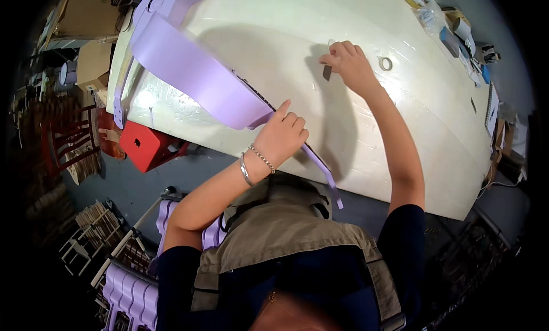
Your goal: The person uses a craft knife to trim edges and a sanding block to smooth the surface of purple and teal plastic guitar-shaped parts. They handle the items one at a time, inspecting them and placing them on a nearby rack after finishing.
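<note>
A wide lilac paper strip point(194, 74) curves across the white table point(434, 131) from the far left toward me. My left hand point(281, 134), with bracelets at the wrist, presses its fingers on the strip's near end at the table's front edge, where a narrow lilac tail point(326, 174) hangs off. My right hand point(349, 62) reaches farther out on the table and pinches a small dark flat piece point(327, 72) against the tabletop.
A tape ring point(386, 63) lies just right of my right hand. Rolls, boxes and small tools crowd the table's far right end point(457, 34). A red box point(146, 145) sits below the table's left corner. Lilac moulded pieces point(128, 291) and wooden frames point(97, 222) lie on the floor at left.
</note>
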`<control>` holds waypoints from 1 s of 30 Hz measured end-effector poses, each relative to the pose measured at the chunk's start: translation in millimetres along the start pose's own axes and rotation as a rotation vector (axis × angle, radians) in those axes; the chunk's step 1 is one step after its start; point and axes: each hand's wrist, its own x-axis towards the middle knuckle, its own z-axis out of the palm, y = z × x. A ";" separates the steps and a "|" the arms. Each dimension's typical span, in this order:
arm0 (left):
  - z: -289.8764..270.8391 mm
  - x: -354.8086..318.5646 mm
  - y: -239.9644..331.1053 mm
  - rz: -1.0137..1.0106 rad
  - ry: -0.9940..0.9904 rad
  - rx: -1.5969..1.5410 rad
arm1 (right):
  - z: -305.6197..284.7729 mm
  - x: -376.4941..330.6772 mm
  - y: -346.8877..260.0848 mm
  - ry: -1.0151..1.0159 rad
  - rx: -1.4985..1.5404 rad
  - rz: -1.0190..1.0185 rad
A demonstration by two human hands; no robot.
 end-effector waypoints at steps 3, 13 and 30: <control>-1.2 -3.4 12.7 -0.079 0.232 0.060 | 0.8 6.8 14.0 -0.082 0.009 -0.065; 23.5 -53.6 57.7 -0.779 0.286 -1.197 | -48.6 5.3 -70.2 -0.287 0.765 0.280; 53.9 -21.3 60.5 -0.712 0.470 -2.058 | -33.2 30.6 -116.5 0.033 0.322 -0.153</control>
